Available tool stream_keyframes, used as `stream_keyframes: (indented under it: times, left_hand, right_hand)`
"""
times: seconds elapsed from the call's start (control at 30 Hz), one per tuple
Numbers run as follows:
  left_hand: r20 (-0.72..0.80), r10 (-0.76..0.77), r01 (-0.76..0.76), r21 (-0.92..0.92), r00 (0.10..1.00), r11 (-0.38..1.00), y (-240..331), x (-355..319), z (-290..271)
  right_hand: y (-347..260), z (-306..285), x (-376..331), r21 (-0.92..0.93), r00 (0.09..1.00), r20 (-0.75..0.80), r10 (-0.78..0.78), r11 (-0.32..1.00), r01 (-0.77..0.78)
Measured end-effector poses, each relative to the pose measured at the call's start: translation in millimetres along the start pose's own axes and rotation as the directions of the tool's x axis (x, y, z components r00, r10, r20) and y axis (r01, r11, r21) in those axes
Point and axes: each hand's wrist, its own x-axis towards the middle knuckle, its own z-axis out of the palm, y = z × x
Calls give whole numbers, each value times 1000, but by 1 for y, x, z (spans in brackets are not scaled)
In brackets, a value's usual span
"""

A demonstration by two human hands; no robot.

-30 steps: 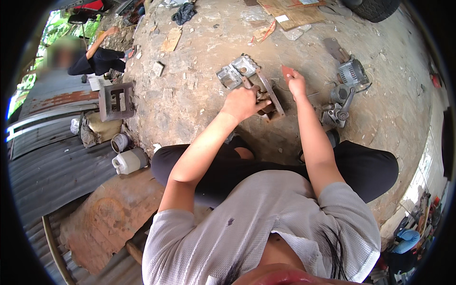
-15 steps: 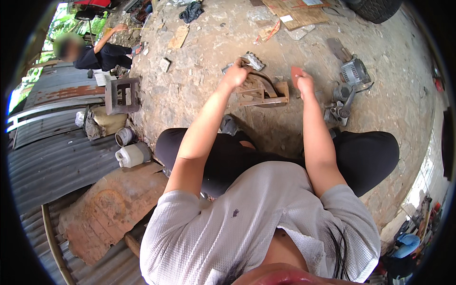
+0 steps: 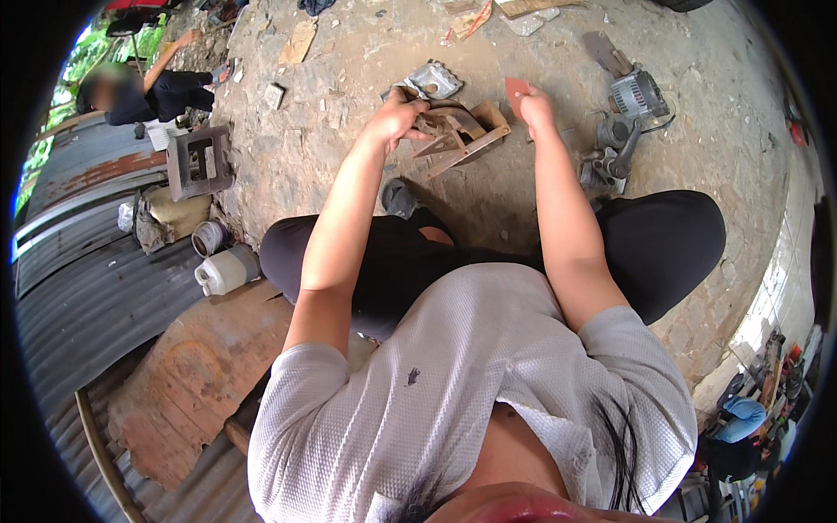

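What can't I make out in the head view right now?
All in the head view:
- Silver metal casting: near side hidden behind the rusty metal frame.
- Frame's left end: partly covered by the left hand.
- Reddish sheet: gripped part hidden by the right hand.
- Wooden board: cut off by the top edge.
- Lower-right clutter: too small and dark.
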Motion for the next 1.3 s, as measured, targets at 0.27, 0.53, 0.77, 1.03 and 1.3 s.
stream_keyframes:
  times: [0.27, 0.53, 0.77, 1.03, 1.3]
  left_hand:
    - [-50, 1, 1, 40, 999, 999, -8, -4, -11]
    - [-105, 6, -39, -310, 994, 950, -29, 13, -32]
    - [-95, 82, -108, -316, 992, 942, -35, 25, -30]
    - [-162, 31, -79, -302, 986, 950, -30, 20, -24]
    - [-131, 18, -30, -89, 991, 996, -20, 27, -28]
  right_hand:
    - [2, 20, 3, -122, 993, 50, -104, 987, 109]
    - [35, 46, -17, -353, 981, 40, -191, 915, 193]
    - [116, 52, -22, -182, 987, -100, 123, 973, -139]
    - [109, 84, -58, -387, 930, 43, -364, 853, 351]
    - [113, 75, -58, -473, 965, 76, -249, 843, 255]
